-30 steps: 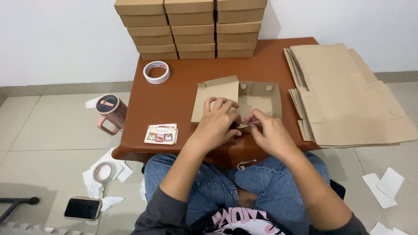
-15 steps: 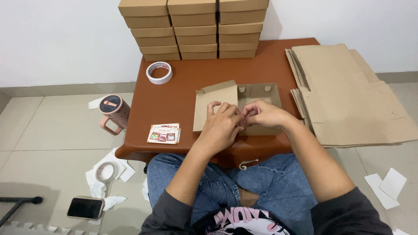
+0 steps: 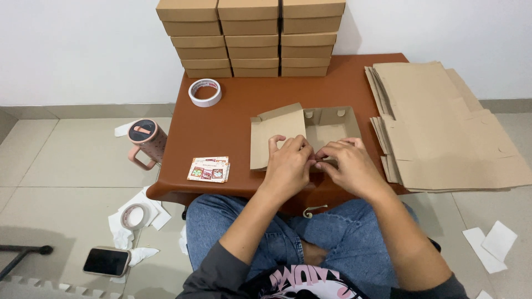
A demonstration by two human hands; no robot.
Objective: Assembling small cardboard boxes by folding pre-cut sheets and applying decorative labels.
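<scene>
Two bare hands are meeting at the near edge of a half-folded brown cardboard box (image 3: pixel 310 130) lying on the reddish-brown table (image 3: pixel 244 105). The left hand (image 3: pixel 289 166) is curling its fingers narrow over the box's front wall, and the right hand (image 3: pixel 350 165) is pinching the same wall just beside it, fingertips of both nearly touching. The box's flat lid flap is sticking out past the left hand, away from the person, and its open tray is lying just beyond the right hand.

Left of the left hand, near the table's edge, a small stack of white rectangular stickers with coloured squares (image 3: pixel 209 169) is lying. Farther beyond that hand, a roll of white tape (image 3: pixel 205 92) is sitting flat. Right of the right hand, a pile of flat unfolded brown cardboard sheets (image 3: pixel 443 127) is overhanging the table. Against the wall beyond both hands, finished brown boxes (image 3: pixel 252 36) are standing in three columns, five showing in each.

On the floor left of the left hand, one pink lidded mug (image 3: pixel 145 141), one second tape roll (image 3: pixel 134 216) on white paper scraps and one black phone (image 3: pixel 107 261) are lying.
</scene>
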